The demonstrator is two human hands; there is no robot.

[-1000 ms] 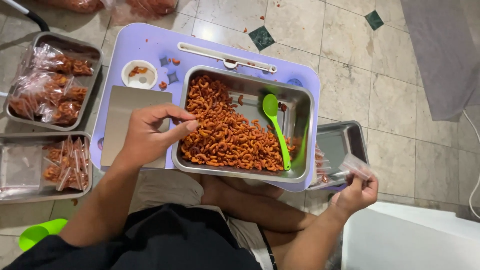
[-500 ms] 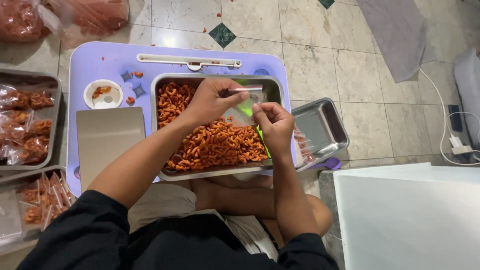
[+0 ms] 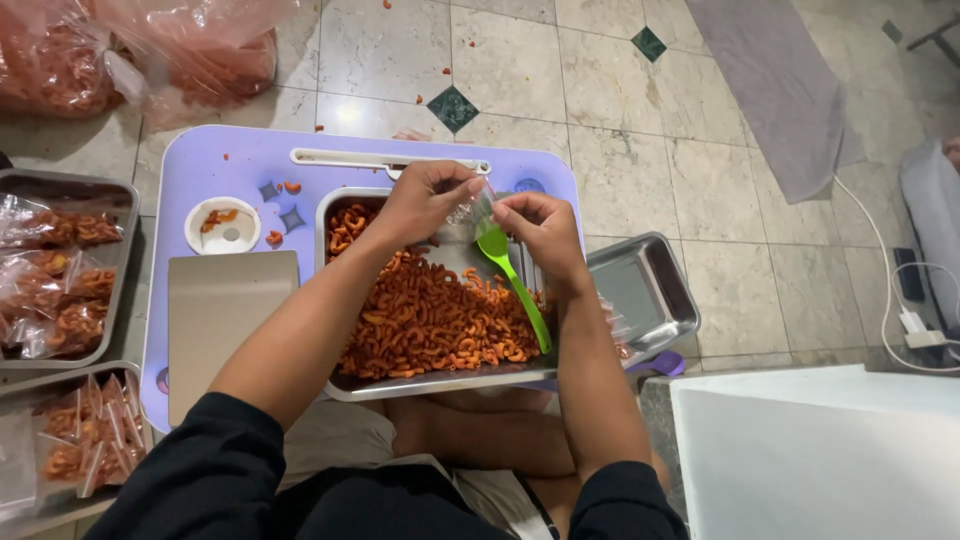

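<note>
A lilac lap table (image 3: 250, 165) sits on the tiled floor across the seated person's crossed legs, and everything else here places itself by it. Just off its right edge lies an empty steel tray (image 3: 655, 290), its near corner tucked against the table; off its left edge stand two more steel trays (image 3: 60, 190) filled with small sealed packets of orange snack. Beyond the table's far left corner slump big clear bags (image 3: 150, 50) of the same orange stuff.

On the table, taking up its right half, rests a deep steel pan (image 3: 440, 380) heaped with reddish curled macaroni crisps (image 3: 420, 320). To the left of the pan on the table lies a flat grey scale plate (image 3: 225, 330), and beyond that plate, towards the table's far side, a small white round dish (image 3: 222, 225) with a few crumbs in it.

A green plastic spoon (image 3: 510, 275) lies slanted in the pan, bowl towards the far side, handle running down to the near right corner.

Both hands meet over the far end of the pan. The left hand (image 3: 425, 200) pinches one edge of a small clear plastic pouch (image 3: 468, 212) between thumb and fingertips; the right hand (image 3: 540, 228) pinches the opposite edge, fingers curled in. The pouch hangs between them, just above the spoon's bowl.
</note>
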